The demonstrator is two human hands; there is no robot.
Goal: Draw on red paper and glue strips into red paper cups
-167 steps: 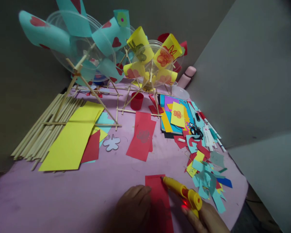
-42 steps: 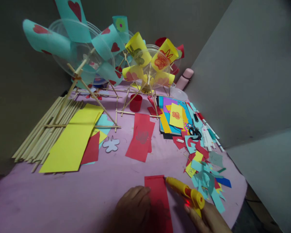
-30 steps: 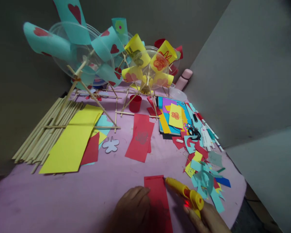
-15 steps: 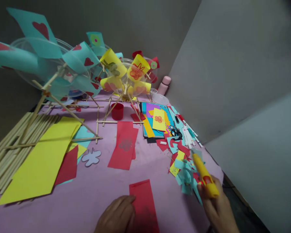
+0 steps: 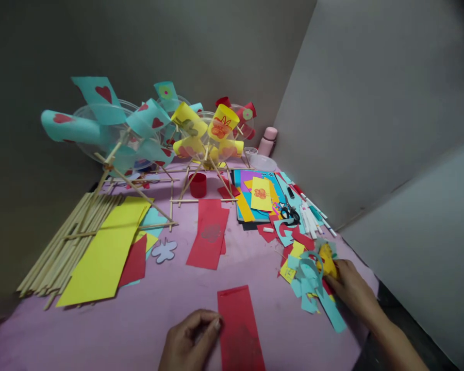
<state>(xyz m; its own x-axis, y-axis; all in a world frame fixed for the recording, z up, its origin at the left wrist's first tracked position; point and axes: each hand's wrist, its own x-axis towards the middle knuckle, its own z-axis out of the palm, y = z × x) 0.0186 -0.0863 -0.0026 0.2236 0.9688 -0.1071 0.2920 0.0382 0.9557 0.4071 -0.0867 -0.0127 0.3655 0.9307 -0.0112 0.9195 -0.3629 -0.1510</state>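
A red paper strip (image 5: pixel 239 330) lies in front of me, one end folded over and a dark smudged drawing on its lower part. My left hand (image 5: pixel 195 337) is at its left edge, thumb and forefinger closed together there. Over on the right, my right hand (image 5: pixel 346 278) has its fingers round a yellow glue gun (image 5: pixel 327 260), low among the paper scraps (image 5: pixel 307 278); part of the gun is hidden by the hand. Farther back lie other red strips (image 5: pixel 209 234), the top one with a drawn flower-like shape. A pale butterfly cutout (image 5: pixel 164 251) is left of them.
Paper-bladed wheels on stick frames (image 5: pixel 206 149) stand at the back. Yellow sheets (image 5: pixel 108 257) and wooden sticks (image 5: pixel 69 242) lie left. Scissors (image 5: pixel 290 214), markers (image 5: pixel 311 219) and stacked coloured paper (image 5: pixel 243 206) are at right, with a pink bottle (image 5: pixel 268 141) behind.
My right hand has lowered the glue gun onto the scraps. My left hand has shifted from resting on the red strip to a pinch at its edge. The view has shifted slightly.
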